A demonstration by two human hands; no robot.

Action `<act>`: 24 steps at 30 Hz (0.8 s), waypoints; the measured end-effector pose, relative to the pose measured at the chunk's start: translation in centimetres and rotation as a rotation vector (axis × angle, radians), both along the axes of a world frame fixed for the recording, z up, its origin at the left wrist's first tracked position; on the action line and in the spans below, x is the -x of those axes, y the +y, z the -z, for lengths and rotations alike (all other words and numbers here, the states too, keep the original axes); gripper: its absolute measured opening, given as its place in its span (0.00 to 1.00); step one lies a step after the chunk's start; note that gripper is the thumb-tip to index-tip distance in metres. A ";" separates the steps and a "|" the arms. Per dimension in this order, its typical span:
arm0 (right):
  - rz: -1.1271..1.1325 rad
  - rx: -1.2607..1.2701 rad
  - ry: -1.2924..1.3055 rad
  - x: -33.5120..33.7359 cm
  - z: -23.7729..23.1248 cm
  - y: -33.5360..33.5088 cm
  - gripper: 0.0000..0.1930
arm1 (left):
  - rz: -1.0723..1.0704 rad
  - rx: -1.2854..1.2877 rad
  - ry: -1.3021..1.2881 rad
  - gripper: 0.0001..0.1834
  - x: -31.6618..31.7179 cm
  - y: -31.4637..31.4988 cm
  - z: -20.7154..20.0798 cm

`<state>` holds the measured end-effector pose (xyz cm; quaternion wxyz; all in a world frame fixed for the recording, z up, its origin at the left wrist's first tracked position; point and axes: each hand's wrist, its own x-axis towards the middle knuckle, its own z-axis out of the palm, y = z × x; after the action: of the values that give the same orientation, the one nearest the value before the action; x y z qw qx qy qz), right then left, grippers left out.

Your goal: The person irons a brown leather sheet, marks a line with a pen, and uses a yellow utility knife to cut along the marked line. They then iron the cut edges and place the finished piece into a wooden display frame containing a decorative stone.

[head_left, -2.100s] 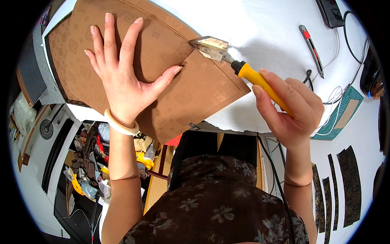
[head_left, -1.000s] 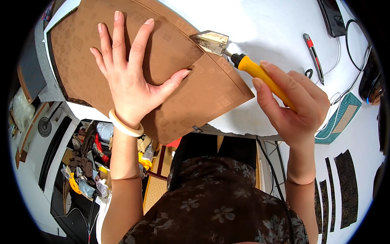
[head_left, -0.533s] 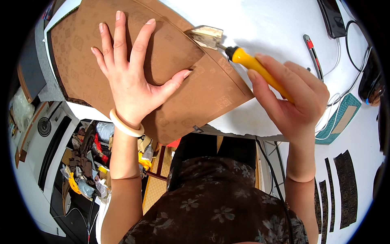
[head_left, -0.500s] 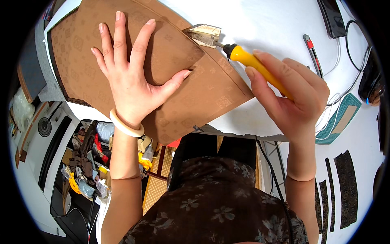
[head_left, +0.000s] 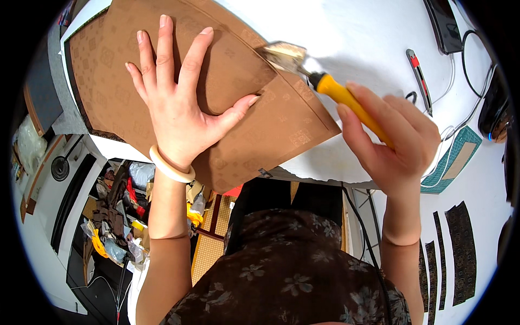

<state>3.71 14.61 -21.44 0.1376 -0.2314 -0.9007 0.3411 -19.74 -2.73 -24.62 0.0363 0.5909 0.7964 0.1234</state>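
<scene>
A brown patterned sheet (head_left: pixel 244 143), which looks like lining fabric or leather, lies folded over itself across the white table. My left hand (head_left: pixel 176 103) presses flat on it, fingers spread, with a pale bangle (head_left: pixel 172 167) at the wrist. In my right hand (head_left: pixel 398 132) is a yellow-handled tool (head_left: pixel 346 100) with a flat metal head, much like a small hand iron. Its head (head_left: pixel 284 55) is blurred and sits at the far right edge of the sheet's folded layer. Whether the head touches the sheet, I cannot tell.
A red-and-grey utility knife (head_left: pixel 420 81) and a phone (head_left: pixel 443 24) lie at the far right among cables. Closer stands a green cutting mat (head_left: pixel 468 143); dark patterned strips (head_left: pixel 461 252) lie below it. A pile of scraps and bags (head_left: pixel 122 216) fills the lower left.
The yellow-handled tool and my right hand have shifted slightly right and nearer to me. My left hand and the brown sheet have slid a little to the right.
</scene>
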 end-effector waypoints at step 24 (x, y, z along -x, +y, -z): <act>0.022 -0.017 0.021 -0.7 -0.2 -0.6 0.17 | -0.006 0.002 0.007 0.50 -0.1 0.1 -0.2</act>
<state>4.42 13.96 -21.27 0.1529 -0.2363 -0.8995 0.3342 -19.64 -2.66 -24.46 0.0339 0.5888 0.7985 0.1207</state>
